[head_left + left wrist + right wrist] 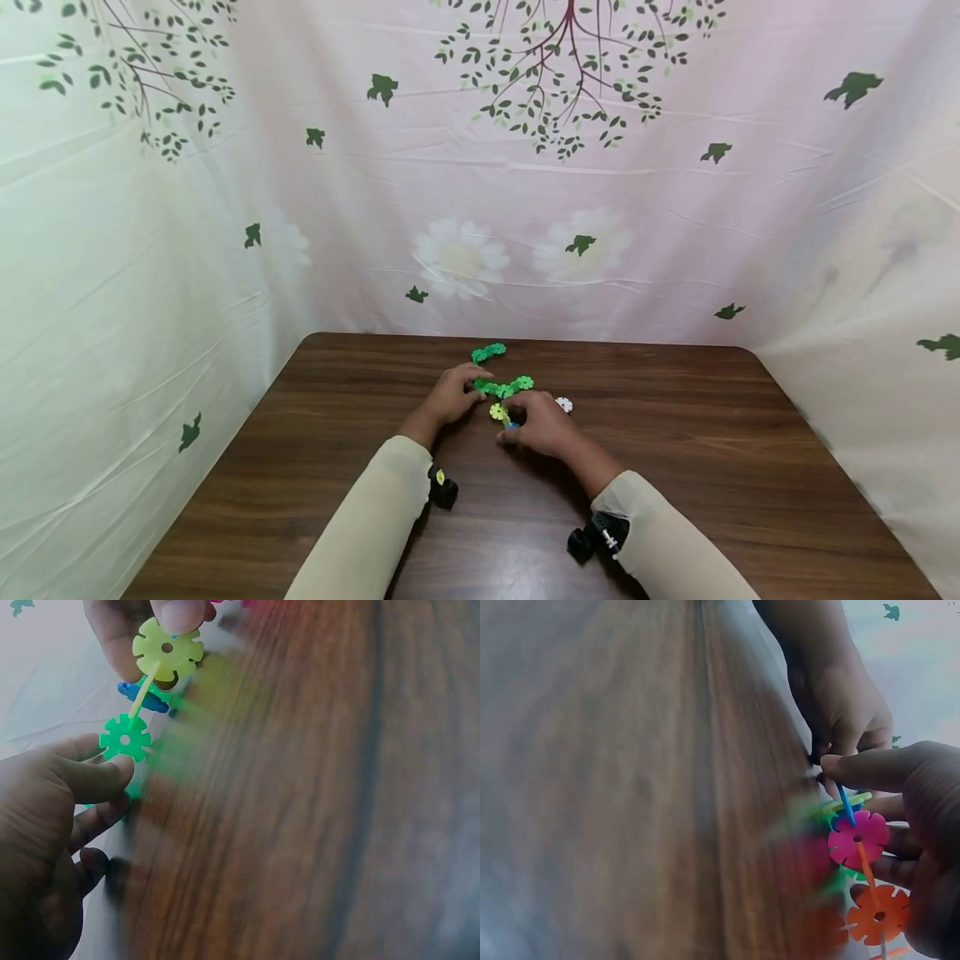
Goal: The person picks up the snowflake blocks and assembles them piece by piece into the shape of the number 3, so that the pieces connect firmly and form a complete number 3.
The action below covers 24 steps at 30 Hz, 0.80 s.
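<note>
Small notched flower-shaped plastic discs are linked into a chain between both hands. In the left wrist view, my left hand pinches a green disc between thumb and finger. A yellow disc and a blue disc join on near it. My right hand grips the chain from the other side. In the right wrist view its thumb and fingers pinch a blue disc, seen edge-on. A pink disc and an orange disc hang on below that. The right palm hides some links.
Green linked discs extend beyond the left hand toward the table's back edge. A white disc shows just behind the right hand. The brown wooden table meets a printed cloth backdrop at the back and sides.
</note>
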Motion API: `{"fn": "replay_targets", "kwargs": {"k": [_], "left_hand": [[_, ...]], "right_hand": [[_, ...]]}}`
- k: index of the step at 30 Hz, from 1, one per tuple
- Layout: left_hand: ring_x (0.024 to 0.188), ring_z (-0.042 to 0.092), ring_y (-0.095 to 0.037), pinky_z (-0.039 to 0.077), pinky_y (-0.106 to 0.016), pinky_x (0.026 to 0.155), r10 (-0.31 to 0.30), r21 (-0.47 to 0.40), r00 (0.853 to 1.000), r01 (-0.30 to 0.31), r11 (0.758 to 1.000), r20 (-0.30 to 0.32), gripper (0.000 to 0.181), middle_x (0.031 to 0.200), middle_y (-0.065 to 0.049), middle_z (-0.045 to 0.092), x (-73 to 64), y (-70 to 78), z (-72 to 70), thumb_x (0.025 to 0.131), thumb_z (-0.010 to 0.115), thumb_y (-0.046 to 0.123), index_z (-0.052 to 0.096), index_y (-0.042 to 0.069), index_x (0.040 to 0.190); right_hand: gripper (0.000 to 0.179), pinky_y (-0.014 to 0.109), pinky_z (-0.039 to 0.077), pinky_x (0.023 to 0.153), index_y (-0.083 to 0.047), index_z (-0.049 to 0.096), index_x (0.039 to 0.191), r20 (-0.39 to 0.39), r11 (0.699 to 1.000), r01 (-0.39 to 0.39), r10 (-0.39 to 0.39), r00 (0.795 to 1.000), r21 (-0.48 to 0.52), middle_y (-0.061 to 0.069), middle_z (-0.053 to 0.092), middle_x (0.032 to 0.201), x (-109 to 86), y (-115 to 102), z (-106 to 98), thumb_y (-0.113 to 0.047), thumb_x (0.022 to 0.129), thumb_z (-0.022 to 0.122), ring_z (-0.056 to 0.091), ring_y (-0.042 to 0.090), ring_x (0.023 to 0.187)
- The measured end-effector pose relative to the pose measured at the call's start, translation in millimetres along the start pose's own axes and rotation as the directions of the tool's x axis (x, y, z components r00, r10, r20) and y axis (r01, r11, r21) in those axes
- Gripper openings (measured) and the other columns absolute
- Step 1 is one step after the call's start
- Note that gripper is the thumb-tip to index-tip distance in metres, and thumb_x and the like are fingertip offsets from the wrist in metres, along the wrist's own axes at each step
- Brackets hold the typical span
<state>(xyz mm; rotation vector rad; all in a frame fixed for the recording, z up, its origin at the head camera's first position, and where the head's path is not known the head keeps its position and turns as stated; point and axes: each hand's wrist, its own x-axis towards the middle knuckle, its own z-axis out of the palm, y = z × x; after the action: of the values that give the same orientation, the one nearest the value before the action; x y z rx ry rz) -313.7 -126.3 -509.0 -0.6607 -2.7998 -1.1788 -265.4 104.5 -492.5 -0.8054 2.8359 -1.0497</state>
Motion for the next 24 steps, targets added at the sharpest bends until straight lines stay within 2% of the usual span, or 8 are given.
{"fn": "replay_targets", "kwargs": {"k": [3,6,11,15,20,24], "left_hand": [[0.104,0.064,-0.021,0.057,-0.042,0.095,-0.007,-0.006,1.000,0.007,1.000,-0.002,0.036,0.144,-0.009,0.069,-1.5,-0.3,-0.9,0.100,0.078,0.006,0.077,0.013,0.136],[0.096,0.059,-0.015,0.055,-0.036,0.091,-0.018,-0.010,1.000,0.018,1.000,-0.001,0.036,0.144,-0.009,0.069,-3.6,0.7,-2.0,0.100,0.079,0.009,0.077,0.012,0.136],[0.073,0.064,-0.009,0.060,-0.028,0.072,-0.026,-0.072,1.000,0.027,0.997,0.015,0.039,0.142,-0.013,0.067,-8.7,7.0,-3.6,0.100,0.079,0.006,0.074,0.006,0.139],[0.055,0.062,-0.010,0.059,-0.027,0.057,-0.035,-0.094,0.999,0.035,0.995,0.004,0.042,0.144,-0.018,0.065,-14.5,13.2,-3.2,0.099,0.079,0.005,0.072,0.003,0.141],[0.049,0.060,-0.012,0.057,-0.030,0.052,-0.077,-0.126,0.996,0.070,0.990,-0.054,0.045,0.147,-0.020,0.064,-24.2,21.9,-1.8,0.098,0.081,0.005,0.071,0.006,0.142],[0.049,0.060,-0.012,0.058,-0.031,0.050,-0.110,-0.165,0.989,0.093,0.982,-0.095,0.046,0.141,-0.022,0.066,-32.1,28.5,1.6,0.097,0.082,0.004,0.071,0.004,0.142]], "right_hand": [[0.047,0.038,0.060,0.083,-0.006,0.081,0.123,0.001,1.000,0.006,-0.006,1.000,-0.010,0.003,0.079,0.104,-0.6,1,-3,-0.022,0.082,0.097,0.071,0.015,0.095],[0.044,0.037,0.059,0.080,-0.006,0.081,0.122,-0.001,1.000,0.017,-0.017,1.000,-0.014,0.003,0.079,0.101,-1.4,3,-6,-0.015,0.082,0.095,0.070,0.016,0.092],[0.043,0.047,0.062,0.093,-0.004,0.079,0.125,0.011,1.000,0.004,-0.004,1.000,-0.018,0.009,0.081,0.119,-2.8,5,-11,-0.006,0.084,0.092,0.075,0.025,0.108],[0.044,0.053,0.060,0.103,-0.002,0.078,0.128,0.031,1.000,0.022,-0.021,0.999,-0.021,0.012,0.079,0.128,-2.1,9,-15,-0.002,0.086,0.089,0.074,0.031,0.121],[0.046,0.057,0.058,0.106,0.000,0.076,0.132,0.043,0.997,0.080,-0.080,0.996,-0.013,0.016,0.078,0.133,-2.7,15,-19,0.005,0.087,0.084,0.071,0.036,0.128],[0.047,0.060,0.057,0.108,0.000,0.075,0.134,0.054,0.992,0.125,-0.125,0.991,-0.013,0.017,0.077,0.135,-4.5,20,-25,0.011,0.088,0.079,0.069,0.040,0.132]]}}
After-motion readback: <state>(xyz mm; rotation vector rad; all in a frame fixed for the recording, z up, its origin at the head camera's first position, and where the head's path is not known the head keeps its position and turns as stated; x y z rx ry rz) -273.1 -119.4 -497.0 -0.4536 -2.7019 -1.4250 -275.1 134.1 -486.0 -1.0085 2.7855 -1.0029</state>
